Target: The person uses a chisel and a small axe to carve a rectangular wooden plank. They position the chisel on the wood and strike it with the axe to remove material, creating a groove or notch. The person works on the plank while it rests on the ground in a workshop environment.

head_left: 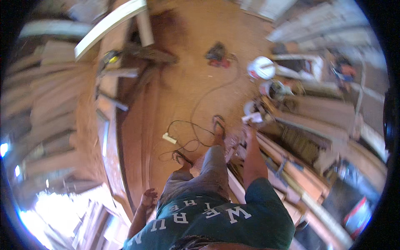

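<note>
My left hand point(148, 197) hangs beside my hip with its fingers apart and holds nothing. My right arm stretches forward over the edge of a cluttered workbench point(308, 166). My right hand point(249, 130) touches or sits just under a small white piece point(253, 118). Motion blur hides whether the fingers grip it. My feet in sandals point(218, 125) stand on a sawdust floor.
A black cable point(200, 104) loops across the floor to a white plug strip point(169, 138) and a red power tool point(217, 56). Stacked planks point(50, 96) fill the left. A long white board point(110, 25) and a yellow-black tool point(110, 57) lie at the back left. A white round object point(261, 68) rests on the bench.
</note>
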